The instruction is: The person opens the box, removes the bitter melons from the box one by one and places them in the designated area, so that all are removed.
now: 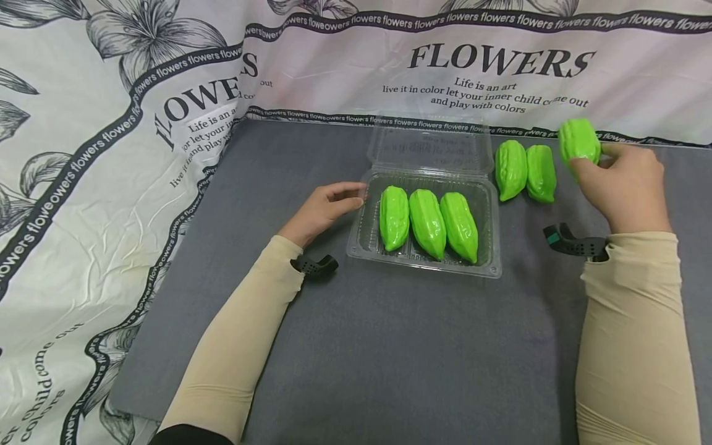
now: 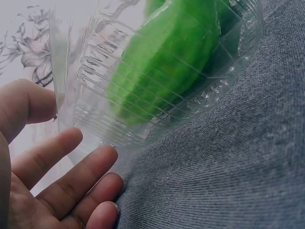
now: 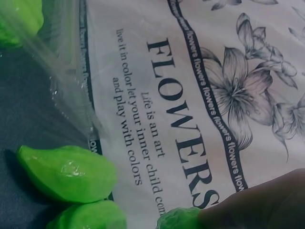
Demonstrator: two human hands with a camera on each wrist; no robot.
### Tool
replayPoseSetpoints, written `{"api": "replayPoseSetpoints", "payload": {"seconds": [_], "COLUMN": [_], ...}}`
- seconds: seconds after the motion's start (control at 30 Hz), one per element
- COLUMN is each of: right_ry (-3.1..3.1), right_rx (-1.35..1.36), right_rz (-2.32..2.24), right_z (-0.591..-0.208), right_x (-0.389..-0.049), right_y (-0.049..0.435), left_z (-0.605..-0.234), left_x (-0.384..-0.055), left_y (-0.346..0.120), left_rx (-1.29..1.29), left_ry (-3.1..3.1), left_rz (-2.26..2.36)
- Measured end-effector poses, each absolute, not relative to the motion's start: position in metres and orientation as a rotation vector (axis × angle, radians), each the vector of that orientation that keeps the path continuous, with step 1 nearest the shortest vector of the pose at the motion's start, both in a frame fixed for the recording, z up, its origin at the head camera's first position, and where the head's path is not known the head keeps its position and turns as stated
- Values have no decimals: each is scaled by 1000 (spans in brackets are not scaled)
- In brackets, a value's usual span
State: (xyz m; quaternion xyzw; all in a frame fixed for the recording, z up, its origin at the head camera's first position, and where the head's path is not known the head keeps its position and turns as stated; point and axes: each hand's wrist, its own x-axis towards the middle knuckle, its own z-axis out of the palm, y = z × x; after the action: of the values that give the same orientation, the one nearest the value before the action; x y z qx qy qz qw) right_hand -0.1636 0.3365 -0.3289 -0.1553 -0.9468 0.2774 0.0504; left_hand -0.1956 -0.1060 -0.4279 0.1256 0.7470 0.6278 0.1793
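Note:
My right hand (image 1: 631, 182) pinches a green ribbed fruit (image 1: 578, 141) between thumb and fingers, at the back right of the table. In the right wrist view, only a bit of that fruit (image 3: 180, 218) shows beside a finger. Just left of it, two more green fruits (image 1: 510, 170) lie side by side. A clear plastic clamshell box (image 1: 356, 247) stands with its lid (image 1: 436, 148) raised at the back. Three green fruits (image 1: 427, 224) lie in a row inside. My left hand (image 1: 328, 210), fingers loosely extended, has its fingertips at the box's left rim.
Under everything is a grey cloth-covered tabletop (image 1: 423, 352). White flower-printed fabric (image 1: 334, 74) with black lettering hangs along the back and left side. A dark band (image 1: 314, 266) sits on the left wrist, another (image 1: 575, 242) on the right.

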Motion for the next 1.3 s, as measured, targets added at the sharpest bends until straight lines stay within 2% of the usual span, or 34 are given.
{"api": "replayPoseSetpoints", "payload": {"seconds": [1.3], "right_ry": [-3072], "right_rx": [-517], "right_rz": [906], "right_z": [-363], "right_x": [-171], "right_y": [367], "left_z": [-428], "left_x": [-196], "left_y": [-107], "left_rx": [353], "left_ry": [2115], "left_rz": [1749]}}
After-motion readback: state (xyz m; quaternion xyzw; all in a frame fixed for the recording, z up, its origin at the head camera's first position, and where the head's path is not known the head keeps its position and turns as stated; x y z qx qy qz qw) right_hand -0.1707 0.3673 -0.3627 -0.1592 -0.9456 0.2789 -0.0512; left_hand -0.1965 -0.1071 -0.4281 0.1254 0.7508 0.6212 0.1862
